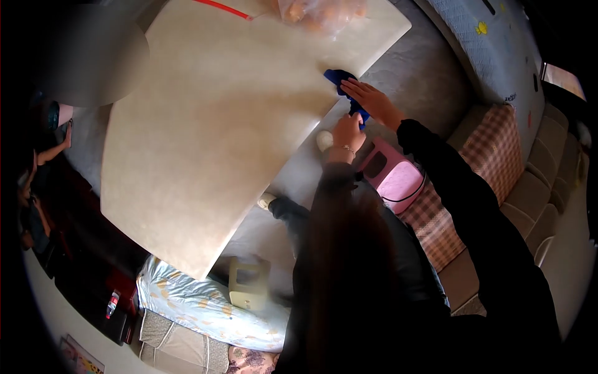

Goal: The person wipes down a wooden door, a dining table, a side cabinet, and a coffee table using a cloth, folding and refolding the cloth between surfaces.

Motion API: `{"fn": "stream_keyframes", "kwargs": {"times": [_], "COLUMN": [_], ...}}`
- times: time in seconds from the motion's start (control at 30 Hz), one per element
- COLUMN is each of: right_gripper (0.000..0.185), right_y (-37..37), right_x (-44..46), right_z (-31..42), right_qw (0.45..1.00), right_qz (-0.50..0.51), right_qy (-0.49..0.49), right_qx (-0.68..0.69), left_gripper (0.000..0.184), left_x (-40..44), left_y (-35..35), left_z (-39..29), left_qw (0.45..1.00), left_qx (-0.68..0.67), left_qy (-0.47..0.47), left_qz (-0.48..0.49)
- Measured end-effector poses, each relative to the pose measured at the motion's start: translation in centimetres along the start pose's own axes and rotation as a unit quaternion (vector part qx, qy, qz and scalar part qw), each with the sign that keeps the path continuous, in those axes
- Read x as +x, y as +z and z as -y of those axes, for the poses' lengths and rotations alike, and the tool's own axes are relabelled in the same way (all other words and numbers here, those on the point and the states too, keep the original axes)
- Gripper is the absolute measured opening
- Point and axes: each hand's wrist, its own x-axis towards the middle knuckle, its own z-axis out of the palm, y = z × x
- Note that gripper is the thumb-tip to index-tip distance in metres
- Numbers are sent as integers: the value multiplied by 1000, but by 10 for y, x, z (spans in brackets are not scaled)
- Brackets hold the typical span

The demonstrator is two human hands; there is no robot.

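Observation:
A dark blue cloth [336, 76] lies partly on the edge of the large beige table [205, 124] and hangs over its side. My right hand [372, 103] lies on the cloth with its fingers stretched out. Just below it, at the table's edge, my left hand [349, 133] is closed round the lower part of the same cloth. A bracelet circles my left wrist.
A clear bag of orange-brown items [321, 14] and a red strip [224, 9] are on the table's far side. A pink stool [395, 177] stands below my hands, a pale stool [248, 283] lower left. Sofas line the right and bottom. Another person sits at far left.

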Motion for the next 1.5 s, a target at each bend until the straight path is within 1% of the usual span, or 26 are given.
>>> {"fn": "stream_keyframes", "kwargs": {"times": [0.07,0.13,0.17,0.23,0.27,0.33,0.4,0.47,0.5,0.57,0.63,0.7,0.83,0.9,0.93,1.0,1.07,1.1,1.13,1.17,1.2,1.27,1.33,1.4,1.47,1.5], "right_gripper": [73,77,77,76,76,88,86,79,77,78,78,73,64,60,60,73,71,73,73,73,74,74,75,77,78,79], "right_y": [4,21,21,19,23,39,51,48,27,35,89,166,106,103,101,78,0,29,13,-13,-42,-101,-146,-217,-257,-272], "right_x": [-1,1,3,7,14,27,31,38,44,45,39,29,54,58,60,74,94,85,91,98,103,111,114,112,97,88], "right_z": [4,24,38,74,89,124,170,221,246,299,345,380,504,556,571,602,635,651,663,671,675,671,653,622,587,566], "right_qw": [1000,995,995,962,964,885,912,888,866,901,931,957,972,880,882,896,749,717,714,678,640,658,542,591,521,511], "right_qz": [5,-34,-35,-7,-6,32,23,-17,39,18,-6,37,41,-45,-42,153,395,330,324,365,405,383,363,322,307,299], "right_qy": [6,91,88,253,245,399,366,376,388,336,279,187,141,222,210,8,40,-3,-16,1,18,-25,-18,-69,-46,-31], "right_qx": [16,18,17,101,101,239,184,264,312,274,236,220,185,418,419,416,530,615,620,638,653,648,758,736,795,805], "left_gripper": [19,20,20,19,19,19,19,21,22,23,23,24,23,25,25,25,31,36,41,60,60,75,76,65,56,58], "left_x": [-2,-13,-25,-60,-80,-120,-159,-200,-221,-269,-318,-364,-464,-508,-529,-567,-597,-604,-610,-620,-625,-631,-636,-625,-602,-588], "left_y": [-4,6,9,5,-8,-35,-55,-72,-81,-97,-116,-134,-146,-153,-154,-146,-159,-178,-192,-186,-202,-239,-249,-268,-277,-290], "left_z": [-7,15,35,83,99,131,158,183,193,208,221,235,272,283,287,304,296,276,260,265,251,210,203,190,175,154], "left_qw": [1000,1000,1000,999,997,992,996,994,992,987,980,965,930,915,910,887,889,843,790,773,775,743,781,873,925,930], "left_qx": [0,18,19,-3,-44,-88,-38,-42,-41,-47,-53,-89,-122,-142,-142,-171,-157,-222,-285,-313,-303,-350,-317,-324,-175,-202], "left_qy": [-10,-19,-19,-17,-7,-3,-39,-50,-55,-82,-109,-201,-265,-286,-291,-354,-310,-342,-365,-349,-343,-292,-245,-200,-199,-180], "left_qz": [11,18,14,-41,-63,-96,-76,-93,-102,-128,-157,-144,-223,-249,-260,-243,-297,-351,-402,-428,-435,-490,-479,-306,-271,-247]}}
